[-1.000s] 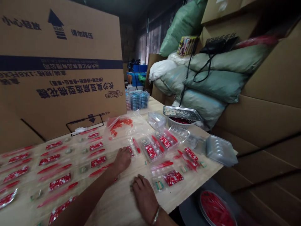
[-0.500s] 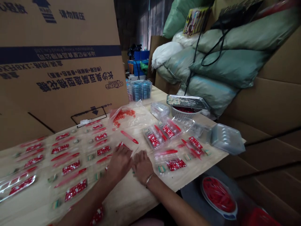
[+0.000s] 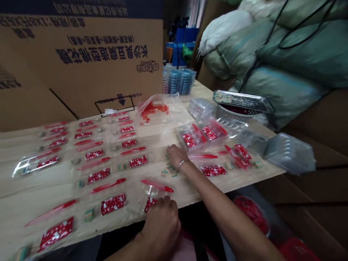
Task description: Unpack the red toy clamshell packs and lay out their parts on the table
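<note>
At the table's front edge my left hand [image 3: 163,216] is curled over the near side of a clear plastic tray [image 3: 148,188]. A red pen-shaped item [image 3: 157,185] lies across that tray, and a red dotted packet [image 3: 150,204] is partly hidden by my fingers. Farther in, my right hand [image 3: 177,156] reaches down with bent fingers over a small pile of green-and-tan striped pieces [image 3: 170,170]; its fingertips are partly hidden, so any piece between them is not plain. Rows of similar trays with a red packet [image 3: 113,204], a red pen-shaped item [image 3: 108,185] and a striped piece [image 3: 88,215] cover the left.
A large cardboard box [image 3: 108,79] stands behind the rows. Beyond my right hand are a bag of orange-red bits [image 3: 154,110], a compartment tray [image 3: 194,136], clear containers [image 3: 289,152] and a white basket [image 3: 233,114]. Below the table sits a tub of red items [image 3: 251,214].
My hands, close together before, are now apart. The left has come to the near edge with a tray; the right is at the striped pieces. The view has tilted down and shifted left.
</note>
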Demonstrator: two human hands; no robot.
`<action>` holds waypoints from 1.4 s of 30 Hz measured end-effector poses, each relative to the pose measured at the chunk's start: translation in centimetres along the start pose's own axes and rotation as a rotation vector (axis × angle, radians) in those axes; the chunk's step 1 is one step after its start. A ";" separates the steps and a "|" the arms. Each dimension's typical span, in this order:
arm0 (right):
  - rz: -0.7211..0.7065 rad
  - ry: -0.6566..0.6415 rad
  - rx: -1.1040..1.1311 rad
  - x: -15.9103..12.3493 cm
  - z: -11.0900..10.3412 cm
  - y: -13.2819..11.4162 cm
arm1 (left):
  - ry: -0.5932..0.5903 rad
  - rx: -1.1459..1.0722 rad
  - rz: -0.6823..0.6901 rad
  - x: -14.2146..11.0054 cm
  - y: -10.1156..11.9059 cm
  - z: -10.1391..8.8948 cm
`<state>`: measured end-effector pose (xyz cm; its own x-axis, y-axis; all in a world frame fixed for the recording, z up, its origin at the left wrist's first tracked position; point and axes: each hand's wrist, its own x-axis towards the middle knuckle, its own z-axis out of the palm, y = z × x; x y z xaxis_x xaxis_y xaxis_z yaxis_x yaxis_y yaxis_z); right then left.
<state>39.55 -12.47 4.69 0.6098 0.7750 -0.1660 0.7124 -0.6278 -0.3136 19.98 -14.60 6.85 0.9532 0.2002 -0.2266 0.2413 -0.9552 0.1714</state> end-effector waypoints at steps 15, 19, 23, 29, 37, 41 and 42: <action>-0.122 0.191 0.114 -4.2 -1.5 1.2 | 0.172 -0.211 -0.188 8.2 -4.4 -3.2; -0.205 0.267 0.335 -6.3 -1.2 2.9 | 0.177 -0.303 -0.198 11.5 -5.3 -2.2; -0.165 0.253 0.540 -6.9 -0.4 3.3 | 0.216 -0.513 -0.158 11.8 -6.0 -1.2; -0.198 0.087 1.055 -7.2 1.1 2.2 | 0.182 -0.929 -0.076 9.1 -8.1 -1.7; -0.015 0.155 1.414 -8.8 2.4 -1.6 | 0.480 -1.556 -0.250 5.5 -7.4 -1.5; 0.208 0.240 1.747 -10.0 3.1 -4.0 | 0.643 -1.733 -0.409 4.4 -5.5 -0.6; 0.250 0.274 1.810 -10.1 3.3 -4.4 | 0.645 -1.766 -0.442 4.2 -5.2 -0.5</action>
<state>29.05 -17.29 4.67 0.7939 0.5393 -0.2808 -0.4774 0.2669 -0.8372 22.78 -8.70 5.46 0.5957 0.7614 -0.2558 -0.0637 0.3622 0.9299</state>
